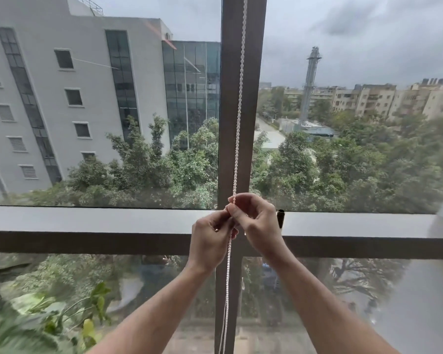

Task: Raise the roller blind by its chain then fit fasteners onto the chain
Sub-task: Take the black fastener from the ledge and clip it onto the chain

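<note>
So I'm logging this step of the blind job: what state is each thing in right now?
Left hand: closed, pinching the chain.
Right hand: closed, pinching the chain just above.
Chain: two strands twisted together, hanging along the window frame.
Roller blind: out of view.
Fastener: cannot tell; hidden in the hands.

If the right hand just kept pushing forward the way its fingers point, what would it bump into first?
Probably the left hand: the right hand points left and slightly up, its fingers pinching the white chain right against the left fingers. Beyond them stands the dark window post, though depth is hard to judge.
</note>
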### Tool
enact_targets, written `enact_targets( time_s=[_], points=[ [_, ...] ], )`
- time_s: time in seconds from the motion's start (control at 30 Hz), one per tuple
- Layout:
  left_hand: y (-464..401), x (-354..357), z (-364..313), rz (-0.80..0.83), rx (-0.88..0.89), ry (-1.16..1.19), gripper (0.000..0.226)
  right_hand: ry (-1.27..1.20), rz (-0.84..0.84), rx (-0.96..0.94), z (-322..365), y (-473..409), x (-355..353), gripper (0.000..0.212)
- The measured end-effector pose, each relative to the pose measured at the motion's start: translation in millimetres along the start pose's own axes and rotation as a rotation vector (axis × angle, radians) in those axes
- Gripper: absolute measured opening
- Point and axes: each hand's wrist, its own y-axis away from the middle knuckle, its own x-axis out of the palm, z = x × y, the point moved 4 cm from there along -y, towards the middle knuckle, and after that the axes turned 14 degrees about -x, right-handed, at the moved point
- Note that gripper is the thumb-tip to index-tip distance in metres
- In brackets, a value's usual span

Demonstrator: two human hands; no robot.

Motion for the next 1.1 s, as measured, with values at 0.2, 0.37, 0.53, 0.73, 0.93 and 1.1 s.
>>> enact_targets(
  time_s=[0.2, 0.37, 0.53, 0.73, 0.93, 1.1],
  points=[
    [21, -1, 44, -0.037, -0.147, 0.133, 0.01, 0.003, -0.043, 0.106, -37, 28, -33, 0.006],
    [35, -4, 74, -0.078, -0.233, 0.201, 0.011, 0.136, -0.247, 0.35, -99, 49, -75, 0.008],
    [45, -12, 87, -0.124, -0.243, 0.139, 0.013, 0.398, -0.337, 0.52, -147, 49, -105, 0.028],
    [56, -21, 102, -0.166, -0.26, 0.078, 0.014, 0.53, -0.315, 0.56, -179, 14, -128, 0.055],
    [70, -24, 119, -0.182, -0.312, 0.038, 0.018, 0.629, -0.143, 0.595, -205, -2, -125, 0.06],
    [81, -28, 129, -0.194, -0.323, 0.044, 0.024, 0.698, -0.117, 0.609, -214, -4, -123, 0.044]
  ],
)
